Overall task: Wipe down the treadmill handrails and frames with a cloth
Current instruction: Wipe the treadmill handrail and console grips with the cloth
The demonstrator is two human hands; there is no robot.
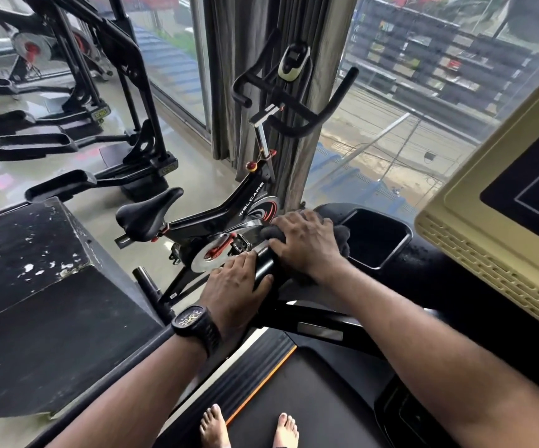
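Note:
I stand barefoot on a treadmill, facing its left black handrail (263, 270). My left hand (234, 286), with a black watch on the wrist, grips the handrail with the thumb curled over its top. My right hand (305, 242) lies just beyond it and presses a dark grey cloth (342, 237) onto the rail where it meets the console; its fingers curl over the cloth. Most of the cloth is hidden under that hand. The black treadmill frame (319, 324) runs below my arms.
The beige console (475, 253) with a dark screen rises at the right, with a black cup recess (374, 237) beside it. A black spin bike (197, 221) stands left of the treadmill, a worn black box (35, 253) further left, elliptical machines (116, 124) behind, and a window wall ahead.

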